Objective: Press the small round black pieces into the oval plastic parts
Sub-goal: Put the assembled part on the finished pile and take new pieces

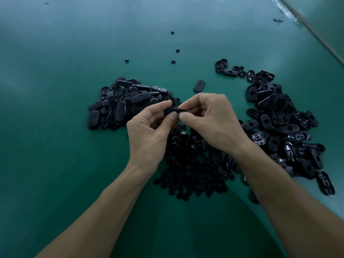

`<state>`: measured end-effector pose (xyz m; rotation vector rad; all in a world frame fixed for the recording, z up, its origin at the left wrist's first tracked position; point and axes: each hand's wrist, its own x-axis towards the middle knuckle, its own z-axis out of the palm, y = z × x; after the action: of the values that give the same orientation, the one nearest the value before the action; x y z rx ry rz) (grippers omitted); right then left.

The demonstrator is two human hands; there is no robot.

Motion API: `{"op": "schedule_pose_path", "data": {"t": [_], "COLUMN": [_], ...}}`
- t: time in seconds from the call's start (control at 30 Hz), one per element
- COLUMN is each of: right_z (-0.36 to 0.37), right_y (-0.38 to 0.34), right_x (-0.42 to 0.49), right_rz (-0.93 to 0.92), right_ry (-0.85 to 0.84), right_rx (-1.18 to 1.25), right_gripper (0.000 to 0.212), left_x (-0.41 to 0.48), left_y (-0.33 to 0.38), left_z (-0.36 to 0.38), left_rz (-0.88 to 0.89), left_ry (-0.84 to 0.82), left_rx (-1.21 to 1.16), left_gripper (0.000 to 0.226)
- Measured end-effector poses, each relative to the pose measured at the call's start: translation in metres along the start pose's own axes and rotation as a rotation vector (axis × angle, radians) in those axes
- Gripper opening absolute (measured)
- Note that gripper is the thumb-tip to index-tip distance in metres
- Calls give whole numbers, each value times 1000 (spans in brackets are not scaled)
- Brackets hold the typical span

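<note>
Both hands meet above the green table [55, 108]: the left hand [149, 131] and right hand [210, 120] pinch one black oval part [172, 110] between thumbs and forefingers, over the pile of small round pieces [193, 164].

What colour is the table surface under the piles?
Teal green table surface, plain with no pattern, in the head view.

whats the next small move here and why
Probably squeeze to finish the press-fit: left hand and right hand both pinch one oval part over the pile of round pieces; whether one is seated is hidden.
</note>
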<state>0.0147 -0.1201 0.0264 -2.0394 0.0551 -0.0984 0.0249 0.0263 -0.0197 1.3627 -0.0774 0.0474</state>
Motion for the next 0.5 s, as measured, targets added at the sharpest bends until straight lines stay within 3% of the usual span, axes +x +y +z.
{"op": "schedule_pose_path", "data": {"t": [0.27, 0.4, 0.5], "right_z": [-3, -10, -22], "right_y": [-2, -5, -1], "right_x": [2, 4, 6], "right_rz": [2, 32, 48], "right_ry": [4, -77, -41], "right_rx": [10, -7, -130], "right_gripper": [5, 8, 15], "left_x": [-3, -3, -3], "left_y": [3, 3, 3], "left_z": [-1, -1, -1], "left_rz": [-2, 17, 40], "left_ry": [25, 27, 69], "left_rx": [-21, -4, -12], "left_gripper": [22, 22, 20]}}
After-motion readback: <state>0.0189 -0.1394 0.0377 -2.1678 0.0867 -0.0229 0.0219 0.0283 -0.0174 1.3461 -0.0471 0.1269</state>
